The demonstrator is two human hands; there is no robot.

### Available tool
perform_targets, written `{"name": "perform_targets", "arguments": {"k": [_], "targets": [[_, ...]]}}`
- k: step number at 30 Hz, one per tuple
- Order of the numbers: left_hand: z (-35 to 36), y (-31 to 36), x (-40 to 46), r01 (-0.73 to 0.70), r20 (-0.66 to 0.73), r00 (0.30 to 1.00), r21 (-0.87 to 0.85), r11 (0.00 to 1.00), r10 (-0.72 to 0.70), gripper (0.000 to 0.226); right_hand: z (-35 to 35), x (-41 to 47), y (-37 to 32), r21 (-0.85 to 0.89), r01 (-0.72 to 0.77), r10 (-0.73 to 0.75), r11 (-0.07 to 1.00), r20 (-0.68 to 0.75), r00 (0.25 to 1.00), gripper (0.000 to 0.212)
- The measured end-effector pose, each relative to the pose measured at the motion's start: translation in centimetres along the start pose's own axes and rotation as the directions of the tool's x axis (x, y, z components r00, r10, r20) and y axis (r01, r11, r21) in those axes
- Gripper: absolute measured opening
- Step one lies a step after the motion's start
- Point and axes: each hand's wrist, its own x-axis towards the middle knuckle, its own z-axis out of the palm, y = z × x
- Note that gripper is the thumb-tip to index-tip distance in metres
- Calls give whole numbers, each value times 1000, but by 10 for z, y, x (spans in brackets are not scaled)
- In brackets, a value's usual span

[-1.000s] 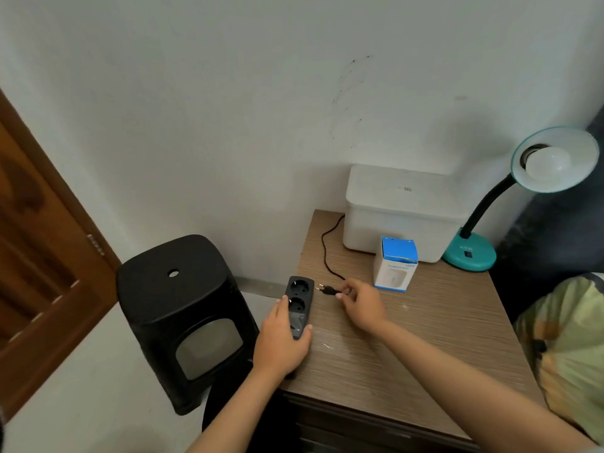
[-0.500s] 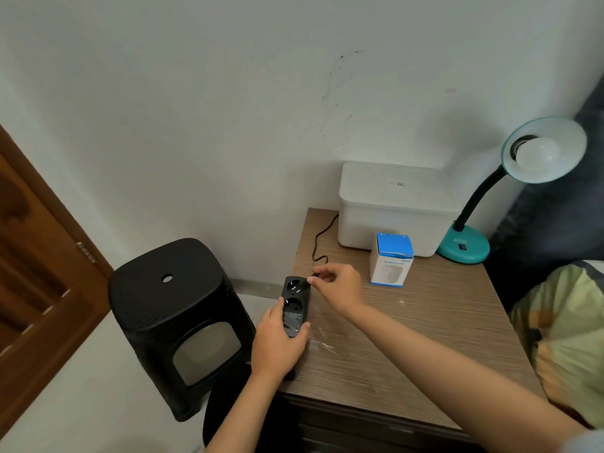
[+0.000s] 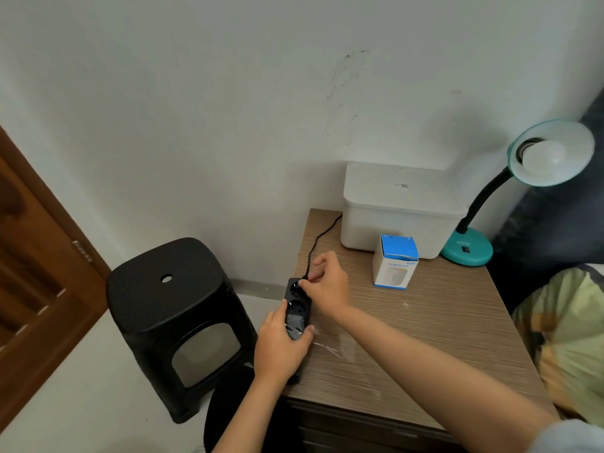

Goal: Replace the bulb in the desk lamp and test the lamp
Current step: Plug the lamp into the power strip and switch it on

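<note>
A teal desk lamp (image 3: 467, 248) stands at the back right of the wooden table (image 3: 425, 338), its shade (image 3: 552, 152) tilted toward me with a white bulb (image 3: 542, 156) fitted and unlit. Its black cord (image 3: 318, 238) runs along the table's left side. My left hand (image 3: 281, 346) grips a black power strip (image 3: 296, 307) at the table's left edge. My right hand (image 3: 327, 284) pinches the lamp's plug at the strip's far socket; the plug itself is mostly hidden by my fingers.
A white lidded box (image 3: 400, 207) sits against the wall behind a small blue-and-white carton (image 3: 395, 263). A black plastic stool (image 3: 173, 315) stands left of the table, and a wooden door (image 3: 39, 266) is at far left. Patterned fabric (image 3: 565, 338) lies at right.
My right hand has carried the plug leftward from the table surface to the far socket of the strip. My left hand has kept its hold on the strip.
</note>
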Motion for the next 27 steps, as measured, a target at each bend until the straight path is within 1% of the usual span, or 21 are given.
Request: {"name": "perform_targets", "arguments": {"k": [3, 8, 12, 17, 19, 21, 23, 25, 27], "targets": [[1, -1, 0, -9, -4, 1000, 5, 1000, 9, 79, 0, 1, -2, 40, -48, 47, 998, 10, 999, 44], [1, -2, 1, -19, -9, 1000, 9, 1000, 19, 78, 0, -2, 0, 61, -62, 61, 996, 20, 998, 45], [2, -2, 1, -16, -6, 1000, 15, 1000, 16, 79, -1, -4, 2, 16, -5, 4, 1000, 11, 1000, 43], [2, -3, 1, -15, -7, 1000, 30, 999, 15, 77, 3, -3, 2, -55, 72, -70, 996, 41, 997, 41], [2, -3, 1, -15, -6, 1000, 29, 999, 15, 77, 5, -3, 5, -59, 74, -71, 996, 43, 997, 36], [1, -2, 1, -18, -6, 1000, 25, 1000, 19, 77, 7, -4, 8, -75, 68, -65, 995, 44, 997, 24], [2, -2, 1, -21, -7, 1000, 26, 999, 22, 77, 10, -4, 11, -108, 76, -72, 991, 33, 997, 16], [2, -3, 1, -27, -10, 1000, 27, 999, 27, 77, 11, -3, 12, -124, 78, -77, 989, 15, 997, 14], [2, -3, 1, -29, -9, 1000, 23, 999, 29, 77, 10, -3, 12, -101, 56, -55, 993, 12, 998, 15]]}}
